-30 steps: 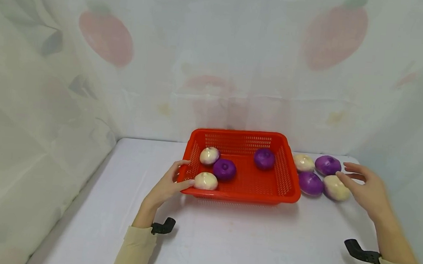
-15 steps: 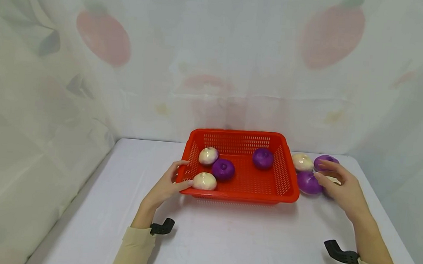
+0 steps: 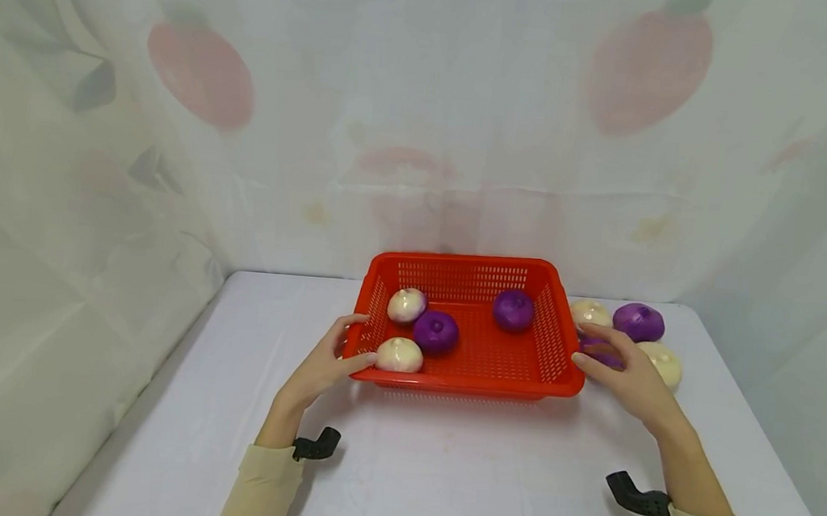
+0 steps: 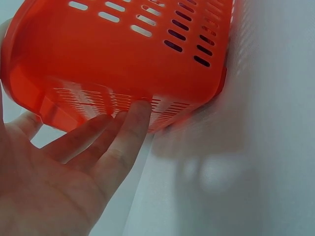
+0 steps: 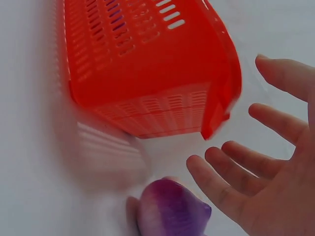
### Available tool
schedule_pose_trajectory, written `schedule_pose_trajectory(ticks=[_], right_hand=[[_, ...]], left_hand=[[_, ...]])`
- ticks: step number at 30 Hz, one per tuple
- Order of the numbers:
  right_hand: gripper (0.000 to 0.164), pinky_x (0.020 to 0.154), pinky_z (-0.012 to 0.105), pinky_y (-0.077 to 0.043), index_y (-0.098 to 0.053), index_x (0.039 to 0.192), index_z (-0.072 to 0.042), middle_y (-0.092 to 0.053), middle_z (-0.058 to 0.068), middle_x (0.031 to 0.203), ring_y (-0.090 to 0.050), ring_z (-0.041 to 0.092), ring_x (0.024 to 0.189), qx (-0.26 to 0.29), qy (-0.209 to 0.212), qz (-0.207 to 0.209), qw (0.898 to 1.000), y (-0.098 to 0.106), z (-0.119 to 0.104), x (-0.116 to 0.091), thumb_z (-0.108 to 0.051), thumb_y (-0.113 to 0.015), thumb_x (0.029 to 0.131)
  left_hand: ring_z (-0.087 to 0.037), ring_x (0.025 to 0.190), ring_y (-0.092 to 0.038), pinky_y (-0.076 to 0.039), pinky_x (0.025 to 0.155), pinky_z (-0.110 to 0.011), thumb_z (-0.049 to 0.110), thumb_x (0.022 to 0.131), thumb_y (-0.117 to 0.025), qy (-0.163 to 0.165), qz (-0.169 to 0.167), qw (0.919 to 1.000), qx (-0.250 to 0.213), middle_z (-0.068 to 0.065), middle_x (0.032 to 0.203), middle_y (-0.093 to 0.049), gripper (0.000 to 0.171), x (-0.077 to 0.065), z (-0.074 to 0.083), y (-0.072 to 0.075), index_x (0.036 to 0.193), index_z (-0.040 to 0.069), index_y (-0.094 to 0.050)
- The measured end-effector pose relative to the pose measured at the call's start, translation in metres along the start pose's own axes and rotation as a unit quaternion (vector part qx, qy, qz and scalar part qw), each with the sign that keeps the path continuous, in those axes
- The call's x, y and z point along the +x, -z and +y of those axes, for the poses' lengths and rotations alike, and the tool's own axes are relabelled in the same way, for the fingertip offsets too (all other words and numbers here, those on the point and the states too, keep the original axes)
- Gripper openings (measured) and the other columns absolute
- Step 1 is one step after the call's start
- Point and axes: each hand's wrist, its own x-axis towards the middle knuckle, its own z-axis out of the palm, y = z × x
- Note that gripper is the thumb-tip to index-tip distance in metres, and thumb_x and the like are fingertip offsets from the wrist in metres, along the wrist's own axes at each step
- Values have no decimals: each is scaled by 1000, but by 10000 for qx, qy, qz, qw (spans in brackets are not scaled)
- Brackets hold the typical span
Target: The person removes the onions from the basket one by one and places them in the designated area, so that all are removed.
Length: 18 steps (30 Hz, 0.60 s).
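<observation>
In the head view a red plastic basket (image 3: 476,384) holds two white onions, one (image 3: 400,355) at the near left corner and one (image 3: 407,305) behind it. Two purple onions lie in it too, one (image 3: 437,332) left of centre and one (image 3: 514,310) at the right. My left hand (image 3: 320,368) holds the basket's left end, thumb over the rim and fingers (image 4: 125,142) against the outer wall. My right hand (image 3: 630,376), fingers spread and holding nothing, hovers by the basket's right rim. In the right wrist view its fingertips stand apart from the basket (image 5: 147,64).
Right of the basket, on the white table (image 3: 454,480), lie a white onion (image 3: 590,313), a purple onion (image 3: 639,321), another white onion (image 3: 663,363) and a purple onion (image 5: 172,211) partly behind my right hand. A printed curtain (image 3: 425,113) stands behind the table.
My right hand has moved left from over the onions at the far right to the basket's right rim. My left hand stays at the left end, and the onions lie as before.
</observation>
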Motion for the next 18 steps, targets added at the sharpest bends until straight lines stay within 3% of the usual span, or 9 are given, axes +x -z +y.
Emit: schedule_pose_trajectory(ticks=[4,10,14,18], right_hand=[[59,88,20,-50,-45,153,-13,-50,17,146,-54,39,126,87,-91,-284,9995,-7,2,3,-27,-67,100],[62,91,29,-51,-44,153,-16,-50,20,146,-53,40,127,75,-398,-454,9981,-11,4,3,-34,-68,99],[64,95,42,-52,-43,154,-15,-47,21,150,-52,42,129,208,-491,-574,9969,-14,7,2,-34,-69,98],[65,102,56,-47,-44,153,-14,-40,20,155,-47,44,134,268,-469,-629,9966,-16,10,3,-34,-70,97]], left_hand=[[-42,137,-44,-43,105,-58,28,92,-77,55,15,10000,15,-19,154,-38,67,0,0,0,148,24,-41],[-41,137,-44,-43,105,-58,30,91,-77,45,-10,10000,-12,-18,153,-39,70,1,0,-1,150,21,-39],[-41,137,-44,-43,104,-56,32,91,-78,33,-30,10000,-57,-18,153,-40,71,0,1,-2,150,21,-39],[-41,137,-44,-44,103,-56,33,90,-78,53,14,10000,-75,-18,153,-40,70,-2,2,-2,149,25,-41]])
